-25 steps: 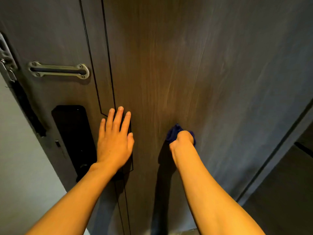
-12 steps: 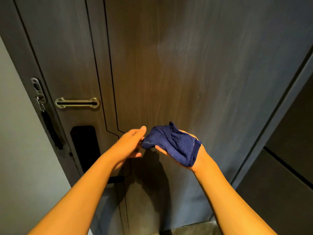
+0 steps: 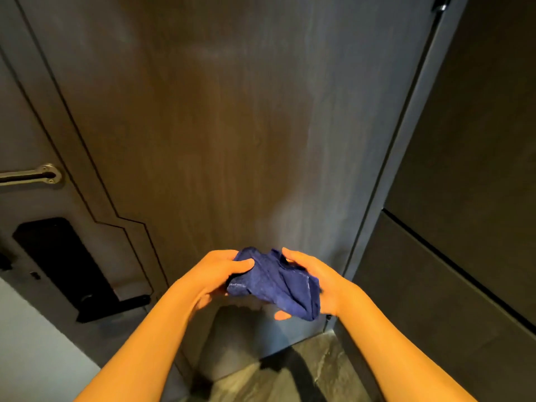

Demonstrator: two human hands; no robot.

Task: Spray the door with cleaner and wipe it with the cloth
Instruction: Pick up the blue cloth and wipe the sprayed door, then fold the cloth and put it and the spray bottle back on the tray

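- Head view: both hands meet in front of the lower part of the dark wood-grain door (image 3: pixel 232 126), off its surface, with a crumpled blue cloth (image 3: pixel 275 282) bunched between them.
- The left hand (image 3: pixel 214 274) pinches the cloth's left edge, thumb on top.
- The right hand (image 3: pixel 316 277) cups the cloth from the right and beneath, one fingertip showing under the fabric.
- Left of the cloth, on the door, sits a black lock panel (image 3: pixel 63 265); above that, a metal latch bar (image 3: pixel 34 175).
- Below the cloth lies a stone-patterned floor (image 3: pixel 319 369); right of the door stands a dark wall panel (image 3: pixel 464 169).
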